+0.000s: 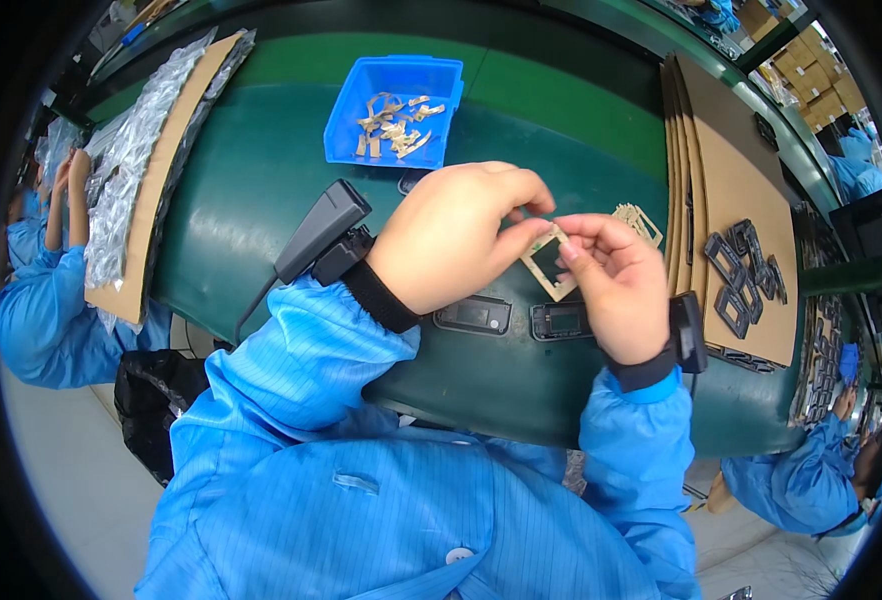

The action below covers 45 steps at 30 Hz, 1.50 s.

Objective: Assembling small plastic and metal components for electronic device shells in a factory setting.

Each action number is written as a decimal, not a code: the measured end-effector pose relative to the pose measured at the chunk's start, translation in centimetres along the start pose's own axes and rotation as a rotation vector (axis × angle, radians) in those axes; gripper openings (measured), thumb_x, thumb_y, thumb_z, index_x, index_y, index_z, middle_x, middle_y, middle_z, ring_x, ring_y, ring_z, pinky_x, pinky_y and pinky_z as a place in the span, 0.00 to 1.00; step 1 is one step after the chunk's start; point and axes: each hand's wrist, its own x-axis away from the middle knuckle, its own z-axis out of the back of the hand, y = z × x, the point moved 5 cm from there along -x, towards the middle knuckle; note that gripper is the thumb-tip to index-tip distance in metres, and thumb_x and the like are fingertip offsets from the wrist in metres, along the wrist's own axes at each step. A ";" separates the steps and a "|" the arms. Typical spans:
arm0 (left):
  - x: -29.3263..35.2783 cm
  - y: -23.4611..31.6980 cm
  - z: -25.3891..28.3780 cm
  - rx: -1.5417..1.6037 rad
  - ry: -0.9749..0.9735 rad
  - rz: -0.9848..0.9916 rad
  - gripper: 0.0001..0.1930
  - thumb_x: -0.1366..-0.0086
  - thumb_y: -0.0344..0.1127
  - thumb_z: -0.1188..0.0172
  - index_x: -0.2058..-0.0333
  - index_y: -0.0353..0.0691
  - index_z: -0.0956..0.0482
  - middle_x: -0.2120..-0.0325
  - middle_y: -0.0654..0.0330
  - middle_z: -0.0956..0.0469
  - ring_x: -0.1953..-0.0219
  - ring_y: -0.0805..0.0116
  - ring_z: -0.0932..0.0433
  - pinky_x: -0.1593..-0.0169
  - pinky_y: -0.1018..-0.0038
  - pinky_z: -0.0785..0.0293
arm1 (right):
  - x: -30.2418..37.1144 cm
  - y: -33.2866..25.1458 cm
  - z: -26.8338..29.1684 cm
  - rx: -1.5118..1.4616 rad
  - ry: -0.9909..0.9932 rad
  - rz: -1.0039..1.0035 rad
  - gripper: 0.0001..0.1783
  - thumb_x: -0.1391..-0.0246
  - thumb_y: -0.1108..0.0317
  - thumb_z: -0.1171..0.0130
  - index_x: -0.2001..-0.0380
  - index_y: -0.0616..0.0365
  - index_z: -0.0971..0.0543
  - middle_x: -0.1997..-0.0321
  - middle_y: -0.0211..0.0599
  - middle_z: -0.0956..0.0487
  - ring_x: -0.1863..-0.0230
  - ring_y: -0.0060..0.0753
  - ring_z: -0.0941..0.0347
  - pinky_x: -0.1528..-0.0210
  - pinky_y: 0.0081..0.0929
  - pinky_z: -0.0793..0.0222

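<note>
Thumb and fingers of my left hand (461, 235) pinch closed at the upper corner of a thin cream rectangular frame (559, 292). On the frame's right side, my right hand (616, 275) grips it between thumb and fingers. Its middle is an open window. More cream frames (643, 222) lie just beyond my right hand, partly hidden by it. Below the hands, a black plastic housing (473, 315) rests on the table, and a second black housing (559, 321) sits to its right, partly covered by my right hand. Another dark piece (411, 181) shows behind my left hand.
A blue bin (337, 140) with beige strips and scraps stands at the far side of the green table (261, 180). At left are cardboard and clear plastic packing (141, 160). Cardboard sheets (731, 180) at right carry several black frames (731, 270). Co-workers sit at both sides.
</note>
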 end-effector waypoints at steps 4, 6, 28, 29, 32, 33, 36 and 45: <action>0.4 -1.3 -0.9 0.124 -0.065 0.135 0.07 0.37 0.29 0.34 0.62 0.34 0.18 0.68 0.54 0.19 0.67 0.64 0.18 0.64 0.73 0.22 | -0.3 2.1 -0.8 -0.011 0.047 0.053 0.08 0.38 0.81 0.41 0.56 0.64 0.20 0.61 0.30 0.20 0.62 0.16 0.25 0.62 0.16 0.25; 0.7 -2.0 -1.7 0.169 -0.044 0.124 0.06 0.38 0.27 0.35 0.63 0.34 0.20 0.70 0.55 0.20 0.68 0.66 0.19 0.65 0.73 0.23 | -0.2 2.3 -1.3 -0.055 0.076 0.055 0.04 0.38 0.80 0.41 0.61 0.65 0.21 0.63 0.31 0.19 0.63 0.14 0.24 0.63 0.16 0.26; 1.6 0.2 -2.0 -0.098 0.139 -0.131 0.08 0.45 0.21 0.37 0.68 0.37 0.25 0.70 0.55 0.21 0.66 0.51 0.23 0.64 0.62 0.26 | 0.4 2.8 -0.9 -0.350 -0.025 -0.094 0.05 0.34 0.76 0.43 0.60 0.67 0.20 0.62 0.41 0.15 0.60 0.27 0.17 0.54 0.25 0.20; 1.6 0.2 -2.0 -0.098 0.140 -0.132 0.08 0.45 0.21 0.37 0.68 0.37 0.25 0.70 0.55 0.21 0.66 0.51 0.23 0.64 0.62 0.26 | 0.4 2.9 -0.9 -0.395 -0.021 -0.117 0.05 0.34 0.76 0.43 0.60 0.67 0.20 0.62 0.42 0.15 0.60 0.27 0.17 0.54 0.25 0.20; 1.6 0.1 -2.1 -0.094 0.167 -0.146 0.08 0.46 0.21 0.37 0.68 0.37 0.25 0.70 0.56 0.21 0.67 0.52 0.23 0.64 0.62 0.27 | 0.4 2.9 -1.0 -0.424 -0.009 -0.139 0.05 0.34 0.75 0.43 0.60 0.67 0.20 0.62 0.42 0.15 0.60 0.27 0.17 0.54 0.24 0.20; 1.6 0.1 -2.1 -0.108 0.163 -0.140 0.08 0.46 0.21 0.37 0.69 0.37 0.25 0.70 0.56 0.21 0.67 0.52 0.23 0.64 0.62 0.27 | 0.4 2.9 -1.0 -0.423 -0.009 -0.138 0.05 0.34 0.75 0.43 0.60 0.67 0.20 0.62 0.42 0.15 0.60 0.27 0.17 0.54 0.24 0.20; 1.5 0.2 -2.3 -0.135 0.157 -0.141 0.09 0.46 0.20 0.37 0.69 0.37 0.27 0.70 0.56 0.22 0.67 0.51 0.24 0.65 0.63 0.27 | 0.4 3.1 -0.9 -0.409 -0.014 -0.143 0.06 0.34 0.75 0.43 0.60 0.66 0.19 0.61 0.42 0.15 0.60 0.27 0.17 0.54 0.24 0.21; 1.1 -0.8 -2.2 0.047 0.143 -0.183 0.11 0.41 0.19 0.40 0.66 0.39 0.31 0.64 0.54 0.26 0.62 0.55 0.26 0.56 0.66 0.28 | 0.7 2.0 -0.7 -0.192 -0.082 -0.305 0.09 0.31 0.68 0.44 0.59 0.63 0.21 0.63 0.39 0.15 0.66 0.27 0.16 0.66 0.20 0.22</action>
